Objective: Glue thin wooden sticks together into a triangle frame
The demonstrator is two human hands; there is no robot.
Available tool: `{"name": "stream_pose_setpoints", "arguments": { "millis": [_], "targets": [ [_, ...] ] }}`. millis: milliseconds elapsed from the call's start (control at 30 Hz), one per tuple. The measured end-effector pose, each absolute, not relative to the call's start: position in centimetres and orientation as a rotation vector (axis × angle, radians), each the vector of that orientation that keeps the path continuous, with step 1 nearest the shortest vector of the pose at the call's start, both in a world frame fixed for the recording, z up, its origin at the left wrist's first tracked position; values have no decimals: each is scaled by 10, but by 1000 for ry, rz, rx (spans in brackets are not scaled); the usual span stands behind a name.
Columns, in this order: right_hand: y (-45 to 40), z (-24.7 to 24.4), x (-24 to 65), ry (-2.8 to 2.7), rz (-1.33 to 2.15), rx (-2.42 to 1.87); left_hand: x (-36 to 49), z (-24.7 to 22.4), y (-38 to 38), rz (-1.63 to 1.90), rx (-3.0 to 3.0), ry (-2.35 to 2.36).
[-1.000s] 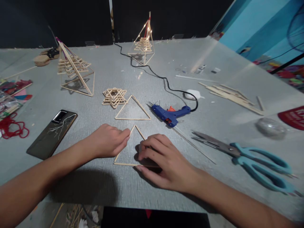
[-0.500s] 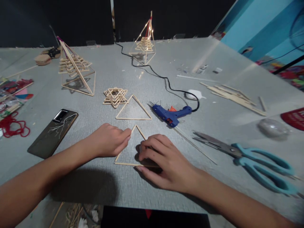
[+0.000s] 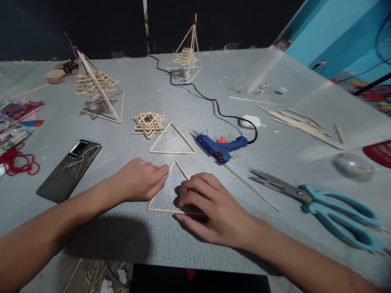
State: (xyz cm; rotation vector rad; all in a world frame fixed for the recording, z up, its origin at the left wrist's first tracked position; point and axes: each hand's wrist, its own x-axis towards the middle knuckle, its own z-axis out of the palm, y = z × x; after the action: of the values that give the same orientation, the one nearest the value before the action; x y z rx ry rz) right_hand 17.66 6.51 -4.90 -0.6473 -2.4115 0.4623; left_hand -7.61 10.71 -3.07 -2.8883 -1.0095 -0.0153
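Note:
A triangle of thin wooden sticks (image 3: 165, 210) lies flat on the grey table, partly covered by both hands. My left hand (image 3: 146, 179) is closed, thumb and forefinger pinching its left side near the top. Over its right side curls my right hand (image 3: 210, 207), the fingers on that stick and the thumb at the bottom stick; its lower right corner is hidden. Just beyond lies a second stick triangle (image 3: 172, 152), with a small stack of stick stars (image 3: 148, 124) at its left. A blue glue gun (image 3: 218, 148) rests on its side to the right, a glue stick trailing from it.
Large scissors (image 3: 308, 195) with blue handles lie at right, near loose flat sticks (image 3: 302, 124). A phone (image 3: 70, 171) and red yarn (image 3: 20, 162) are at left. Two stick-framed lanterns, one left (image 3: 100, 89) and one far (image 3: 187, 57), stand behind. A black cord (image 3: 201, 93) crosses the table.
The small lights on the far lantern were glowing and are now dark. Both hands keep their places on the triangle; the view has shifted very slightly.

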Motion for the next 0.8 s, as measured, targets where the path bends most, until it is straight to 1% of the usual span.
{"name": "stream_pose_setpoints", "arguments": {
  "millis": [333,800],
  "targets": [
    [66,-49,175,-2422,468,-652,-75,-33,107,30,-2897,-1038],
    [66,-49,174,-2411,463,-636,-77,-34,108,1,-2895,-1028]
  ]
}}
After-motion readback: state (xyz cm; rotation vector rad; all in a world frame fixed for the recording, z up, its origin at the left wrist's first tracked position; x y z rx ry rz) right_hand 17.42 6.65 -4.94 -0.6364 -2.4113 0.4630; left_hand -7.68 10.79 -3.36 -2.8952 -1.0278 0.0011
